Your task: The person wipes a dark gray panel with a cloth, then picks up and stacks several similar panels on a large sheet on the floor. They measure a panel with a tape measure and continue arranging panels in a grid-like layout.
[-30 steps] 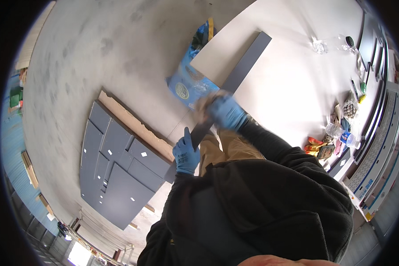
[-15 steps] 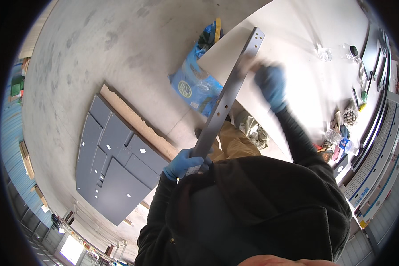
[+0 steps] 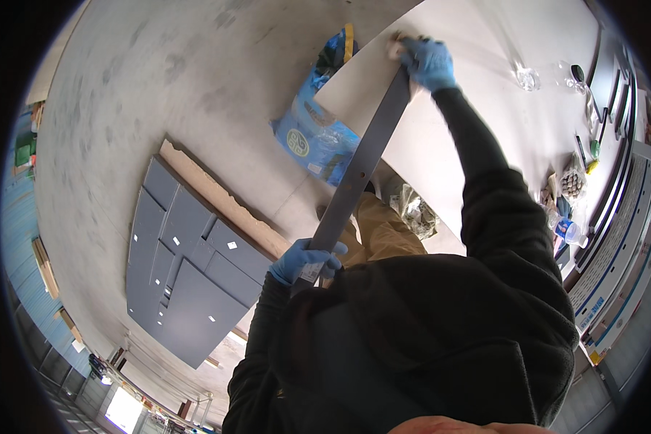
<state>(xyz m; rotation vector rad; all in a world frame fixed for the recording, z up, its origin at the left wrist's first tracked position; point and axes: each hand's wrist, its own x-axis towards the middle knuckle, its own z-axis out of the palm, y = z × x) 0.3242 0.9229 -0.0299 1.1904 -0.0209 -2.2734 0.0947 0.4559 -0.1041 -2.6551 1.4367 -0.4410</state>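
Observation:
A long dark grey board [image 3: 372, 148] slants from my body out over the edge of a white table [image 3: 484, 130]. Wrapped round its near end, beside a white label [image 3: 312, 272], is my blue-gloved left hand [image 3: 294, 262]. At the far end my right hand [image 3: 430, 64], gloved too, is closed on a crumpled beige cloth [image 3: 396, 46] and presses it against the board's tip. One hole shows partway along the board's visible face. The right fingertips are partly hidden by the cloth.
A blue plastic bag [image 3: 307, 137] sits by the table's left edge. Stacked grey panels [image 3: 195, 282] lie on the floor at left. Bottles [image 3: 571, 233], a net bag of small parts [image 3: 573, 182] and long dark strips [image 3: 615, 163] are at the table's right side.
My right hand has moved with the cloth to the board's far tip. The board has turned, so the face with several holes no longer shows. My left hand keeps hold of the near end.

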